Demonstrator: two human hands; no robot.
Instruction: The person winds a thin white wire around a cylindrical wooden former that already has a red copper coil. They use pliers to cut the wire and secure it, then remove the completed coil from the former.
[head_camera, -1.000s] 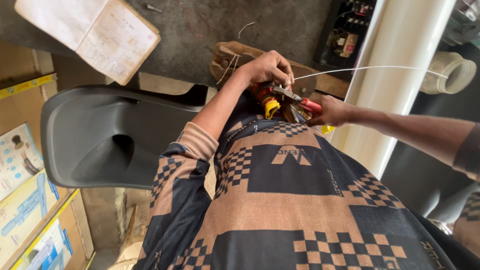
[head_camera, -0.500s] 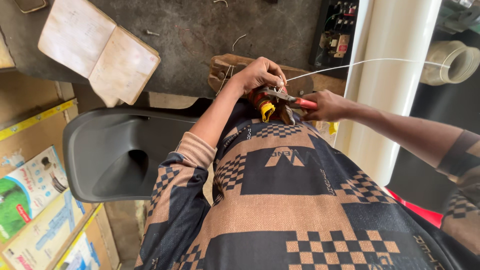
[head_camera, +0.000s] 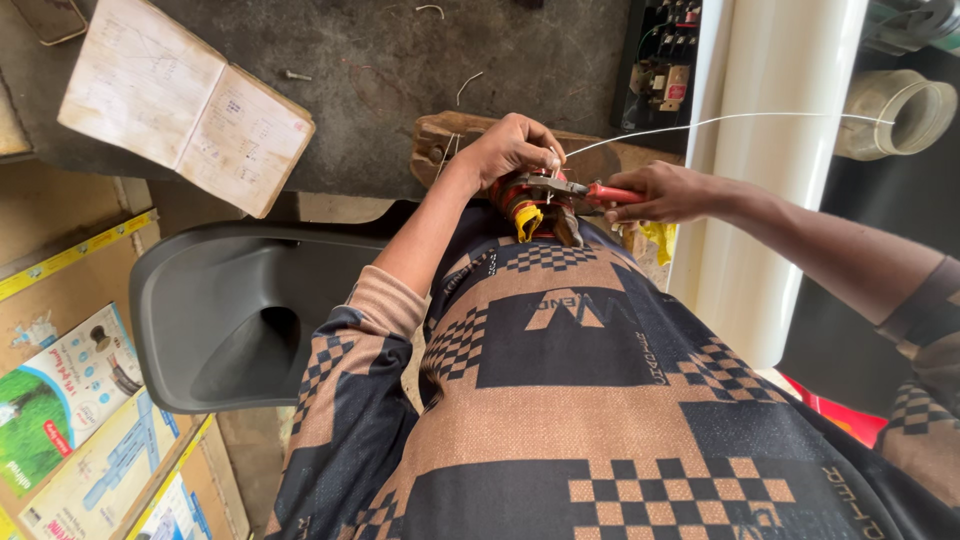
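A stack of printed cartons (head_camera: 70, 420) is sitting at the far left, beside an empty grey plastic chair (head_camera: 230, 320), while an open, worn notebook (head_camera: 185, 105) is lying on the dark floor (head_camera: 400, 60) above it. Near the centre, a person in a brown and navy patterned garment (head_camera: 590, 400) is working over the lap. The left hand (head_camera: 515, 150) is curling down over a small red and yellow coil part (head_camera: 520, 205), fingers closed around its top and holding it in place against the knee, just in front of a rough wooden block (head_camera: 445, 140). The right hand (head_camera: 665, 192) is gripping the red handles of a pair of pliers (head_camera: 575, 188), fist closed tight, with the pliers' nose meeting the part right under the left fingers. A thin pale wire (head_camera: 720, 120) is running from the spot between the two hands out to the right, passing across a white pipe (head_camera: 775, 170) that is standing upright. Behind the pipe, an electrical panel (head_camera: 665, 65) is showing at the top, and a pale pipe fitting (head_camera: 895, 110) is lying at the far right.
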